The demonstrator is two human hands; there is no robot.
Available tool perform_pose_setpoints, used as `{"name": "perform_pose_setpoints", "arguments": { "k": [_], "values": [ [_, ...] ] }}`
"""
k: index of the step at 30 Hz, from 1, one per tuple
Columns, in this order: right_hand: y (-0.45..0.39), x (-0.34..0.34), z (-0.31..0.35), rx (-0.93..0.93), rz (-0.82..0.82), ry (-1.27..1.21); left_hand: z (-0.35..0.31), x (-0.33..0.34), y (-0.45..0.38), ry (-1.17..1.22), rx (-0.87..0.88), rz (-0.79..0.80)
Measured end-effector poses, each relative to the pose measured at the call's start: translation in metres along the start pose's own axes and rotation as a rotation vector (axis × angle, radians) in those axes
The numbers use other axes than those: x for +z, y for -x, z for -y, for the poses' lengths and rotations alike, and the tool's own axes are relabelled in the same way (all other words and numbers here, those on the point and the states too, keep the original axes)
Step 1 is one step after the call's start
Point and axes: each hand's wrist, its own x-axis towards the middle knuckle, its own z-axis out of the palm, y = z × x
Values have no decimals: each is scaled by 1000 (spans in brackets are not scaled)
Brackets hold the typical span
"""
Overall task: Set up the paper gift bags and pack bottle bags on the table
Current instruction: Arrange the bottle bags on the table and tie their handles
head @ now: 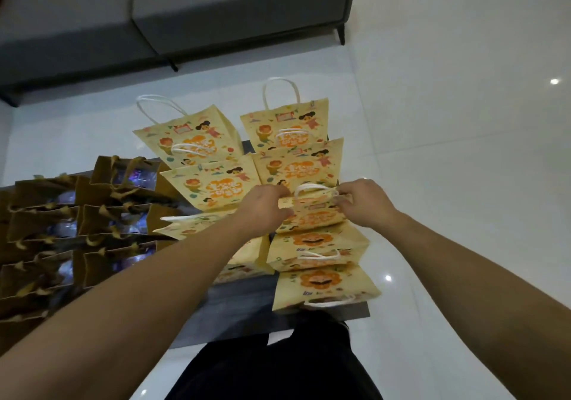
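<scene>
Both hands are in on one bag here. The left hand (266, 206) has its grip curled onto the left top edge of a yellow paper gift bag (312, 215), and the right hand (363, 203) pinches the right top edge of that same bag, just beside its white rope handle (310, 187). The held bag sits in the right-hand column on the dark counter (241, 304), roughly mid-row.

Behind it, toward the far edge of the counter, four more printed yellow bags stand upright in two pairs: a far left bag (188, 140), a far right bag (285, 127), and two closer ones (213, 183) and (301, 166) right in front of them. Nearer the person, two further yellow bags (318, 246) and (324, 288) line up in the same column, the nearest at the counter's near edge. Another yellow bag (188, 228) lies partly hidden under the left forearm.

Over on the left side of the counter, a packed cluster of brown bottle bags (92, 214) stands in rows, shiny contents showing through their tops.

Beyond the counter, a grey sofa (185, 13) stands on the glossy white tiled floor (463, 121). Dark trousers (278, 365) show at the bottom of the view.
</scene>
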Motion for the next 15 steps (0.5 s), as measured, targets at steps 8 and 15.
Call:
{"name": "perform_pose_setpoints", "arguments": {
  "k": [8, 15],
  "values": [
    [-30, 3, -7, 102, -50, -205, -8, 18, -10, -33, -51, -42],
    [-36, 0, -4, 123, -26, -186, -12, 14, -11, -9, -66, -51]
  ]
}}
